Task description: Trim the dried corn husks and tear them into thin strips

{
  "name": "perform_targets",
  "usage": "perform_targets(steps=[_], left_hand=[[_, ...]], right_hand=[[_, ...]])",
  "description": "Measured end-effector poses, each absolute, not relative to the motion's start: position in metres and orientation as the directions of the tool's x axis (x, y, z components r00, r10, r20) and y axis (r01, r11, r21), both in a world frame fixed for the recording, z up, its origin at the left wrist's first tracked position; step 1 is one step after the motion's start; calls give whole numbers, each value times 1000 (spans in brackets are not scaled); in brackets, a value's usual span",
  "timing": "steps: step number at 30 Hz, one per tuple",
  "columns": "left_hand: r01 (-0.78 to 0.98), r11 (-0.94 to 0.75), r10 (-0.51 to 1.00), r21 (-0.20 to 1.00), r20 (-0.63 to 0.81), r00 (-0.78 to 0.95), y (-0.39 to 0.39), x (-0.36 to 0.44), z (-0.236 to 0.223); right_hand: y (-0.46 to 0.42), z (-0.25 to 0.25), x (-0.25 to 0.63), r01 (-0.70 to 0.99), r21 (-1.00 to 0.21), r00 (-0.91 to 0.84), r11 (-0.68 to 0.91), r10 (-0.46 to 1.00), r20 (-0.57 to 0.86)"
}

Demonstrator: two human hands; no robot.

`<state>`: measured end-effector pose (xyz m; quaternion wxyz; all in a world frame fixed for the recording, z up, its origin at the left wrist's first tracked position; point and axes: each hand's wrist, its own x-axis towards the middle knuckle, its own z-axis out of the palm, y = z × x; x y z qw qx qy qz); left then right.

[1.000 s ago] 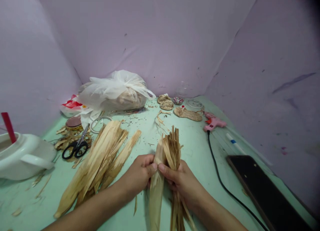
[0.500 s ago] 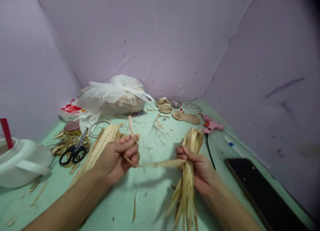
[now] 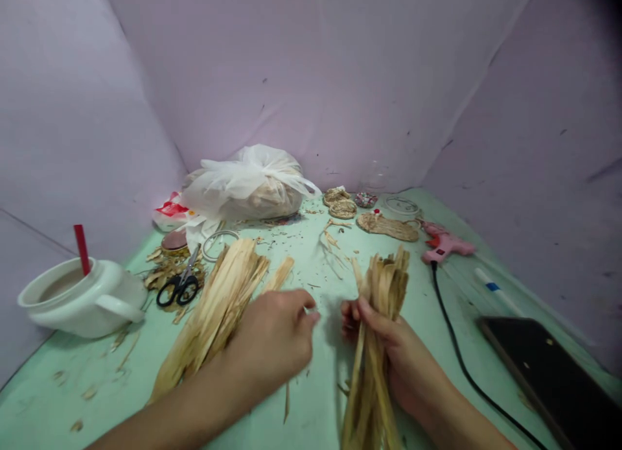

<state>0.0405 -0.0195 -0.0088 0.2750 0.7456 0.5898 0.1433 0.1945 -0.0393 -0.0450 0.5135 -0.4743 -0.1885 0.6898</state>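
My right hand (image 3: 393,353) is wrapped around an upright bundle of dried plant-fibre strips (image 3: 383,294), with the thumb across its front and loose ends hanging below. To its left is my left hand (image 3: 282,336), back upward and fingers loosely curled. A small gap shows between thumb and index finger, and no strip is visible there; the other fingers are hidden. Just beyond that hand a single pale strip (image 3: 279,273) shows, its lower end covered. A thicker bundle of pale dried strips (image 3: 214,307) lies along the left forearm.
Scissors (image 3: 179,288) lie on scraps at left, near a white pot (image 3: 107,294) with a red stick. A knotted plastic bag (image 3: 253,184) stands at the back. Woven pieces (image 3: 389,226), a pink glue gun (image 3: 444,242), its black cord and a phone (image 3: 549,372) are at right.
The strip stretched between my hands is no longer there. My left hand has turned back upward and moved right, nearer my right hand, which still holds its bundle. The view has shifted left.
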Motion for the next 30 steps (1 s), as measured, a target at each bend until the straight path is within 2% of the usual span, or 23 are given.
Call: perform_targets(steps=[2,4,5,7,9,10,12,14,15,16,17,19,25,30], left_hand=[[953,-138,987,268,-38,154,-7,27,-2],[995,-82,992,52,-88,87,4,18,-2],[997,-71,990,-7,-127,70,8,15,-5],[996,-76,983,-43,-172,68,14,12,-11],[996,-92,986,20,-141,93,17,10,-13],[989,-99,987,111,-112,111,17,9,-12],[903,-77,988,422,-88,125,17,9,-7],[649,55,977,758,-176,122,13,13,-2],[489,153,956,858,-253,145,9,17,-2],[350,251,926,903,-329,186,6,22,-3],[250,331,890,910,-389,238,1,28,-5],[173,422,822,890,-456,341,-9,40,-13],[193,348,817,917,-398,418,-23,56,-33],[74,429,808,900,-419,414,-17,53,-34]], right_hand=[[-35,-38,203,-570,-741,-16,-356,906,-423],[-32,-33,209,-610,-722,-38,-326,922,-384],[-32,-32,210,-624,-716,-51,-314,930,-364],[-33,-33,210,-633,-710,-77,-307,938,-337],[-34,-36,208,-612,-721,-100,-325,936,-337],[-34,-38,206,-599,-729,-106,-330,936,-336],[-36,-41,203,-575,-747,-114,-334,937,-331],[-37,-44,200,-545,-765,-117,-343,935,-336],[-38,-46,198,-523,-775,-115,-355,930,-348],[-39,-47,197,-493,-788,-107,-368,925,-365],[-39,-49,195,-458,-804,-93,-379,920,-381],[-41,-51,192,-384,-836,-65,-392,915,-399],[-40,-57,187,-325,-865,-22,-383,917,-398],[-39,-59,189,-326,-852,-55,-409,908,-415]])
